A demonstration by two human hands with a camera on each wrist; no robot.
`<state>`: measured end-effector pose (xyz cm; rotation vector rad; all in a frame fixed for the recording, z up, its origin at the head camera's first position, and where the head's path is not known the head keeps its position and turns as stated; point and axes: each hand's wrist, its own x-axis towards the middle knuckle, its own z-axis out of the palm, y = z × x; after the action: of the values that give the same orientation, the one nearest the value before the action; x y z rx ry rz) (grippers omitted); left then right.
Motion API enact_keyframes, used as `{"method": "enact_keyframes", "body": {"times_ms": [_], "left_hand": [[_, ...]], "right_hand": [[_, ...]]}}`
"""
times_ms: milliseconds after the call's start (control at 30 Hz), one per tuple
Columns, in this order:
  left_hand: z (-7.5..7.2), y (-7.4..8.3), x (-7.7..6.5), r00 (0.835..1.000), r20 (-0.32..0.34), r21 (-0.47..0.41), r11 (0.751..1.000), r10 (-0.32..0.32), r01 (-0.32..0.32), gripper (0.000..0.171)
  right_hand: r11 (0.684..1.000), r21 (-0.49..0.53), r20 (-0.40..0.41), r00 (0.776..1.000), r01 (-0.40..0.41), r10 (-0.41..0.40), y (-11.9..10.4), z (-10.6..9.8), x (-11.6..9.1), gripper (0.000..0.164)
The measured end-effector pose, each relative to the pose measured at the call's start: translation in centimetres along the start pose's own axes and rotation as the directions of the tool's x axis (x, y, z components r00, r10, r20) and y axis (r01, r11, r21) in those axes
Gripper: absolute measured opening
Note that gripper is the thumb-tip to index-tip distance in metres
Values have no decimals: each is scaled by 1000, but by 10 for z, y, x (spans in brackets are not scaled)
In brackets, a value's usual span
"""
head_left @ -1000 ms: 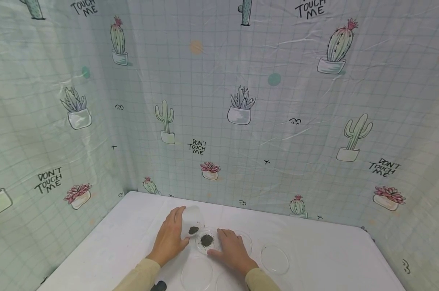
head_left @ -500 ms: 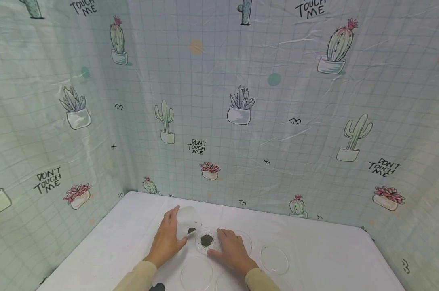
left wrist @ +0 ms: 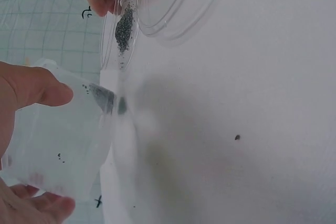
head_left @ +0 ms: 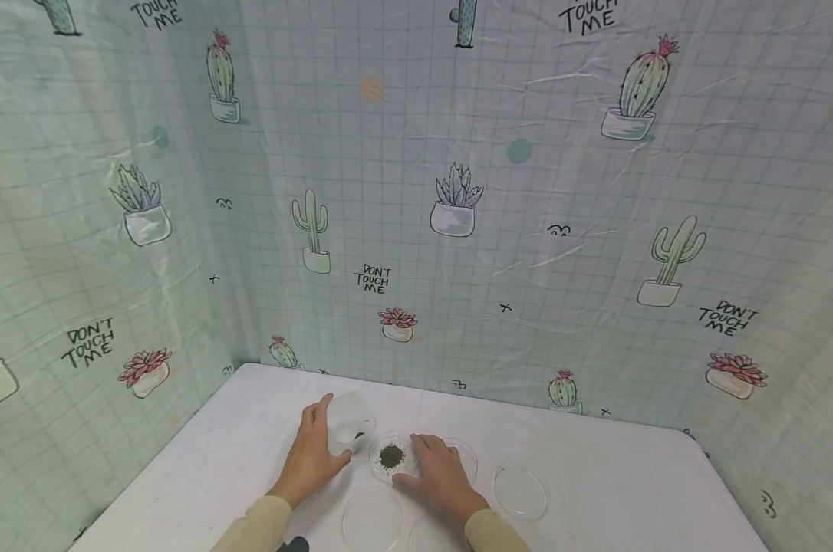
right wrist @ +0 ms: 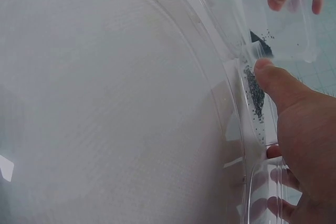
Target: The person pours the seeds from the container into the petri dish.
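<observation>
My left hand grips a translucent plastic container, tilted on its side just left of a clear petri dish. A small amount of dark grains lies near its mouth in the left wrist view. With thumb and fingers at its right edge, my right hand holds that petri dish. A dark heap of grains sits in the middle of the dish, with loose bits scattered around it. The right wrist view shows my thumb at the dish beside the heap.
Several clear round dishes or lids lie on the white table, including one to the right and one in front. A dark object shows at the bottom edge. Cactus-printed sheeting surrounds the table.
My left hand has moved left with the container, away from the dish, and fewer dark grains show at its mouth. My right hand and the dish have stayed in place.
</observation>
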<state>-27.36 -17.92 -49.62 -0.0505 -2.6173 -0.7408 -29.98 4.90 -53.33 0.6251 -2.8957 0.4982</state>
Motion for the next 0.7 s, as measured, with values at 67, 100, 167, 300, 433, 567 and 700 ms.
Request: {"method": "enact_keyframes", "body": {"times_ms": [67,100,167,300,433,567,700], "left_hand": [[0,0,0,1000,-2,-9,1000,-9,9,101],[0,-1,-1,1000,0,-14,1000,-16,16,100],[0,-2,-1,1000,7,-22,999,-28,28,98],[1,-5,0,998,31,-29,998,-53,54,98],[2,-8,0,997,36,-39,997,-65,66,98],[2,-10,-1,997,35,-55,996,-74,76,98],[2,-12,-1,995,50,-67,993,-90,94,98]], "right_hand": [[1000,-1,0,1000,1,-1,0,0,0,80],[1000,-1,0,1000,1,-1,0,0,0,80],[1000,-3,1,1000,1,-1,0,0,0,80],[1000,-6,5,1000,2,-2,0,0,0,81],[1000,-11,5,1000,3,-3,0,0,0,81],[1000,-11,6,1000,3,-3,0,-1,-1,81],[1000,-14,6,1000,7,-7,0,-1,-1,81]]}}
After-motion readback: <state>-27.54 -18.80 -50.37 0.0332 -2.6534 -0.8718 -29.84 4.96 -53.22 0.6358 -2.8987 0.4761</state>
